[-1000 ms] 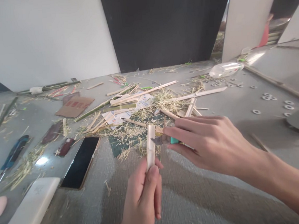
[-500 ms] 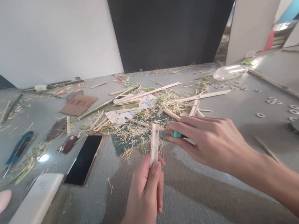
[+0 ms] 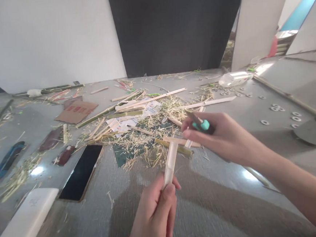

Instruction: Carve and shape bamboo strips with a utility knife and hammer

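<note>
So we've got the split bamboo strip (image 3: 170, 164) in our left hand (image 3: 156, 210), fingers curled closed round its lower part and thumb pressed along the top. Our right hand (image 3: 216, 135) is closed round a craft knife with a teal collar (image 3: 204, 125), and its blade sits clear of the strip, pointing up and off to the left. Looks like a whittling pause to us.

Tips for clean shaving, in our opinion: keep that left thumb well behind the edge, lay the blade nearly flat, push away from us and take thin curls. We'd go extra light over the ridge partway up, maybe a node, since the edge could snag or dig in there.

As for where it is: the strip's bare end pokes out beyond the left fist, leaning slightly right, below and left of the right hand, with a gap between the 2. Behind it there's the shavings pile (image 3: 138, 143) on a dark green mat (image 3: 118, 150).
</note>
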`<state>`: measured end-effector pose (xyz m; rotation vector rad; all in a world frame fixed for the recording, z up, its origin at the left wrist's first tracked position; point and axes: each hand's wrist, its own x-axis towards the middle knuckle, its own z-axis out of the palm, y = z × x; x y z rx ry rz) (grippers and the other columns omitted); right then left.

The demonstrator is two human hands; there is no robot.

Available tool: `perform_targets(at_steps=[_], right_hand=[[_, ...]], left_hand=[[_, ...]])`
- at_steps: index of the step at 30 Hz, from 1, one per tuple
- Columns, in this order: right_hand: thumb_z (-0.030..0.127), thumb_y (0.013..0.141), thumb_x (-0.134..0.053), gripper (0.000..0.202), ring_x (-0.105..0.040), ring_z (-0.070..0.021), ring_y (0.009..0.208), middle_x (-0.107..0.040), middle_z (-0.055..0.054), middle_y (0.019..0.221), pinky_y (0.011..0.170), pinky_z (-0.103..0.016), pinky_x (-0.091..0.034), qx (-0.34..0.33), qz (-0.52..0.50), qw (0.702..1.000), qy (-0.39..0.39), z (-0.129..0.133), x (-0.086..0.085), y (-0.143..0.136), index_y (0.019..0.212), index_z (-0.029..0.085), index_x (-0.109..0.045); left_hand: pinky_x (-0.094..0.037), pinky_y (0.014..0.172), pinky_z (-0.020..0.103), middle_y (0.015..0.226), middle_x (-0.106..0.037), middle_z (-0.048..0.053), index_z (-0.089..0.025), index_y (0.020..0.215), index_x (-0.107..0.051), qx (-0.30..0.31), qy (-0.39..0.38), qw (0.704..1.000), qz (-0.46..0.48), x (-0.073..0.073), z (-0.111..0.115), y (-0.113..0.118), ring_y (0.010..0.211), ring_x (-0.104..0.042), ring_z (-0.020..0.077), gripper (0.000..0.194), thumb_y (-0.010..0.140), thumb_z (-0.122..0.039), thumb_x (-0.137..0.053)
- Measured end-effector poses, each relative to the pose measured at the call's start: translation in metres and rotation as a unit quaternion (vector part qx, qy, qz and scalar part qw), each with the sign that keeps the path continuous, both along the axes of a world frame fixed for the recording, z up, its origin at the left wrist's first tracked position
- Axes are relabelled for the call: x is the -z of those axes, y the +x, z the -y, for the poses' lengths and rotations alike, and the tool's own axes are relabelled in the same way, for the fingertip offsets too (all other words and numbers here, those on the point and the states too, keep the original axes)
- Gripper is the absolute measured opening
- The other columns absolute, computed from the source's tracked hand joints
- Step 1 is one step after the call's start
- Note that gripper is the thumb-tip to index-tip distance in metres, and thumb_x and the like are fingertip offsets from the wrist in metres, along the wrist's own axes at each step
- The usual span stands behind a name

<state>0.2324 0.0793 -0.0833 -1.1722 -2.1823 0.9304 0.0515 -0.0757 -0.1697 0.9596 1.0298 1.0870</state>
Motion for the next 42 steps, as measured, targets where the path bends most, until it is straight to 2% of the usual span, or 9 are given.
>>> perform_targets(at_steps=[7, 10, 12, 15, 19, 23, 27, 31, 42], right_hand=[[0.04, 0.095, -0.07, 0.018, -0.047, -0.0104, 0.056, -0.059, 0.003, 0.068, 0.05, -0.026, -0.035, -0.118, -0.047, 0.983, -0.134, 0.002, -0.005, 0.005, 0.093, 0.023, -0.075], [0.038, 0.093, -0.074, 0.016, -0.05, -0.0103, 0.051, -0.067, 0.0, 0.066, 0.045, -0.026, -0.035, -0.093, -0.122, 0.971, -0.184, -0.009, -0.008, 0.013, 0.093, 0.022, -0.074], [0.037, 0.092, -0.076, 0.016, -0.048, -0.0097, 0.049, -0.071, -0.001, 0.069, 0.045, -0.025, -0.037, -0.05, -0.19, 0.958, -0.208, -0.014, -0.005, 0.015, 0.092, 0.022, -0.072], [0.038, 0.092, -0.075, 0.017, -0.048, -0.0093, 0.049, -0.074, -0.002, 0.072, 0.046, -0.025, -0.039, -0.013, -0.231, 0.95, -0.21, -0.013, 0.004, 0.011, 0.092, 0.022, -0.068], [0.036, 0.098, -0.066, 0.015, -0.056, -0.0111, 0.054, -0.074, -0.002, 0.074, 0.048, -0.025, -0.04, -0.045, -0.138, 0.974, -0.172, 0.001, 0.011, -0.001, 0.095, 0.021, -0.066], [0.032, 0.101, -0.058, 0.012, -0.06, -0.0113, 0.061, -0.072, 0.0, 0.082, 0.055, -0.026, -0.043, -0.158, 0.027, 0.974, -0.163, 0.012, 0.008, -0.006, 0.095, 0.022, -0.062], [0.046, 0.105, -0.055, 0.022, -0.05, -0.0117, 0.057, -0.057, 0.006, 0.07, 0.054, -0.027, -0.034, -0.199, 0.105, 0.971, -0.075, 0.011, 0.007, 0.0, 0.106, 0.024, -0.052], [0.043, 0.112, -0.042, 0.03, -0.046, -0.0123, 0.06, -0.054, 0.004, 0.07, 0.058, -0.03, -0.03, -0.295, 0.121, 0.947, 0.032, 0.01, 0.014, -0.001, 0.093, 0.022, -0.052], [0.005, 0.096, -0.044, 0.017, -0.036, -0.0135, 0.056, -0.064, -0.004, 0.084, 0.053, -0.034, -0.016, -0.298, 0.245, 0.903, 0.187, 0.047, 0.053, -0.029, 0.094, 0.019, -0.055]], left_hand=[[-0.025, 0.034, 0.016, 0.046, -0.051, -0.008, -0.021, 0.118, -0.064, 0.12, -0.046, 0.985, 0.112, -0.006, -0.012, -0.009, 0.031, -0.029, 0.0061, 0.053, 0.105, -0.068, -0.043], [-0.036, 0.036, 0.017, 0.065, -0.07, 0.003, -0.022, 0.133, -0.065, 0.206, -0.035, 0.948, 0.241, -0.013, -0.028, -0.023, 0.04, -0.053, 0.0093, 0.075, 0.102, -0.078, -0.027], [-0.041, 0.042, 0.016, 0.08, -0.075, 0.006, -0.024, 0.138, -0.064, 0.164, 0.005, 0.953, 0.253, -0.016, -0.037, -0.032, 0.056, -0.066, 0.0115, 0.055, 0.105, -0.063, -0.044], [-0.048, 0.051, 0.016, 0.102, -0.075, 0.006, -0.029, 0.14, -0.057, 0.016, 0.079, 0.98, 0.18, -0.022, -0.043, -0.039, 0.08, -0.072, 0.0148, 0.042, 0.1, -0.033, -0.067], [-0.05, 0.05, 0.019, 0.09, -0.069, 0.001, -0.029, 0.131, -0.055, -0.191, 0.131, 0.967, 0.104, -0.029, -0.047, -0.04, 0.069, -0.066, 0.0134, 0.033, 0.102, -0.042, -0.065], [-0.043, 0.044, 0.018, 0.072, -0.054, -0.004, -0.021, 0.09, -0.058, -0.335, 0.133, 0.933, 0.011, -0.03, -0.052, -0.047, 0.052, -0.052, 0.0077, 0.023, 0.102, -0.04, -0.065], [-0.039, 0.042, 0.02, 0.058, -0.047, -0.006, -0.021, 0.085, -0.06, -0.31, 0.184, 0.914, -0.187, -0.027, -0.054, -0.061, 0.048, -0.047, 0.0094, 0.027, 0.104, -0.04, -0.062], [-0.034, 0.042, 0.023, 0.054, -0.046, -0.005, -0.02, 0.076, -0.059, -0.27, 0.277, 0.833, -0.396, -0.031, -0.052, -0.07, 0.045, -0.043, 0.0092, 0.032, 0.106, -0.032, -0.054], [-0.036, 0.047, 0.024, 0.057, -0.052, -0.005, -0.019, 0.08, -0.059, -0.214, 0.395, 0.756, -0.476, -0.025, -0.05, -0.06, 0.047, -0.045, 0.0089, 0.03, 0.108, -0.022, -0.047]])
